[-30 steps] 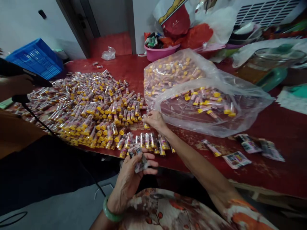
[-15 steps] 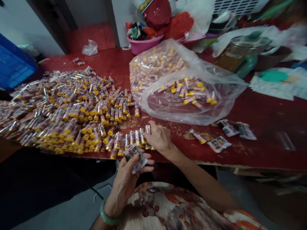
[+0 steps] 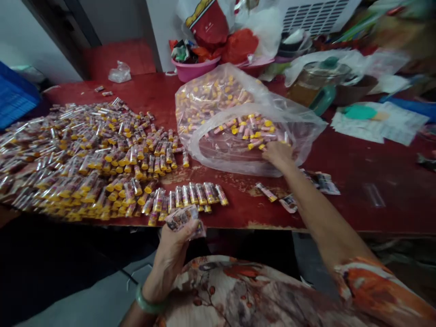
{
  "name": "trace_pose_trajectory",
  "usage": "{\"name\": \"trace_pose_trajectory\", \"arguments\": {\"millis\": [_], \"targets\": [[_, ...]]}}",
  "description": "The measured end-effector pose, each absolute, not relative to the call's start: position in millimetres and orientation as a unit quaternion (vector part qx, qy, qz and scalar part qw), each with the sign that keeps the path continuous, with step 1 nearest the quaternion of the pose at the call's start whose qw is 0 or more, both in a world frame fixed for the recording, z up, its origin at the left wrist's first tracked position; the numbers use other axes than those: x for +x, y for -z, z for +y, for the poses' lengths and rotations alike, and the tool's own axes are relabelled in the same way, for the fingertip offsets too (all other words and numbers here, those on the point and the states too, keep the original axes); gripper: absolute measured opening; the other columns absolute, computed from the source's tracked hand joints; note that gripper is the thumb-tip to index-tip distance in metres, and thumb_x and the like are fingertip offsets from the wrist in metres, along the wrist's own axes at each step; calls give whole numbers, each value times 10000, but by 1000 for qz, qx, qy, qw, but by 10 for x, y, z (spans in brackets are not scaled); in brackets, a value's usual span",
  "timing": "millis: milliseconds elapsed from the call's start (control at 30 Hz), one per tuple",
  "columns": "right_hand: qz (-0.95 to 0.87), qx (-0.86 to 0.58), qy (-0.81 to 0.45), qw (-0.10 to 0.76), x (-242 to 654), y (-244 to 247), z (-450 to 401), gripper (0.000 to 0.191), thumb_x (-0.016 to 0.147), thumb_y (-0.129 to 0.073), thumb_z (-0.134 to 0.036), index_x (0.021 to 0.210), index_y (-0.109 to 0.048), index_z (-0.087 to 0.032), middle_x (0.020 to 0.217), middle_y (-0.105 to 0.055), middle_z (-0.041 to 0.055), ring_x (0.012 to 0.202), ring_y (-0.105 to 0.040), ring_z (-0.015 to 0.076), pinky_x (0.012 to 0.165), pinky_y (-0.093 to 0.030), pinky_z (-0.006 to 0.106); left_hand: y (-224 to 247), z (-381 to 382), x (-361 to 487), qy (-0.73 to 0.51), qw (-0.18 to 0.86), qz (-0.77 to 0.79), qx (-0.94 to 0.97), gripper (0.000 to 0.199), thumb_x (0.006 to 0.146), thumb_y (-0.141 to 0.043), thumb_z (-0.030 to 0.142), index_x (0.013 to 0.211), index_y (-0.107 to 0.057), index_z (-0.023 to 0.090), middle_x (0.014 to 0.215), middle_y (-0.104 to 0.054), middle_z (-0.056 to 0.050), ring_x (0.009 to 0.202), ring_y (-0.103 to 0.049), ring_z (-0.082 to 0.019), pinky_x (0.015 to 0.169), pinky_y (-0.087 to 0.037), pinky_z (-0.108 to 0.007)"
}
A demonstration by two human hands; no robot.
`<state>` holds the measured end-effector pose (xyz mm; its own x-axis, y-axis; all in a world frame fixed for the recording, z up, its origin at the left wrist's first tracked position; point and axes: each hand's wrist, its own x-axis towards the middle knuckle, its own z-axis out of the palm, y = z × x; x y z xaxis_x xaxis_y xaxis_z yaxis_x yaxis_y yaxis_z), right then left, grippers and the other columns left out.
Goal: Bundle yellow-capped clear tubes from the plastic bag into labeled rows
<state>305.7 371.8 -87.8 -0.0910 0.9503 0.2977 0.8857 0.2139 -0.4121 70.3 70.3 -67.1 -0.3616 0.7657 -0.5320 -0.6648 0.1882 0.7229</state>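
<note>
Packets (image 3: 182, 218) are gripped in the left hand (image 3: 172, 243), lower centre; beside the right hand (image 3: 279, 154), whose grip cannot be told, yellow-capped tubes (image 3: 252, 121) are bagged on a red table (image 3: 354, 159) backed by a wall (image 3: 158, 32).

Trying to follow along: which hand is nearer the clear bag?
Right. The right hand is at the mouth of the bag; the left hand, holding packets, is farther off, near the table edge.
</note>
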Motion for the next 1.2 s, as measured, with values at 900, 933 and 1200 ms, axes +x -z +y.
{"name": "trace_pose_trajectory", "arguments": {"millis": [900, 933, 1200], "targets": [[-572, -395, -628, 348, 1886, 810, 1468, 270, 598, -709, -288, 816, -592, -180, 653, -605, -11, 570, -560, 129, 525, -469, 230, 669, 788, 732, -693, 530, 481, 91, 384, 625, -835, 155, 982, -694, 159, 915, -749, -44, 794, -700, -166, 784, -551, -294], [-572, -395, -627, 352, 1894, 813, 1472, 271, 608, -722, -295, 818, -596, -179, 657, -599, -12, 575, -555, 124, 524, -463, 222, 678, 785, 712, -701, 521, 480, 89, 416, 622, -835, 149, 1011, -690, 171, 937, -750, -44, 804, -702, -169, 786, -552, -297], [-548, -324, -686, 352, 2313, 768, 1429, 231, 854, -642, -331, 1058, -588, -239, 894, -595, 10, 669, -584, 118, 595, -508, 237, 765, 792, 609, -758, 434, 483, 61, 539, 613, -836, 142, 1118, -659, 213, 1040, -735, -42, 886, -700, -191, 821, -544, -323]]}}
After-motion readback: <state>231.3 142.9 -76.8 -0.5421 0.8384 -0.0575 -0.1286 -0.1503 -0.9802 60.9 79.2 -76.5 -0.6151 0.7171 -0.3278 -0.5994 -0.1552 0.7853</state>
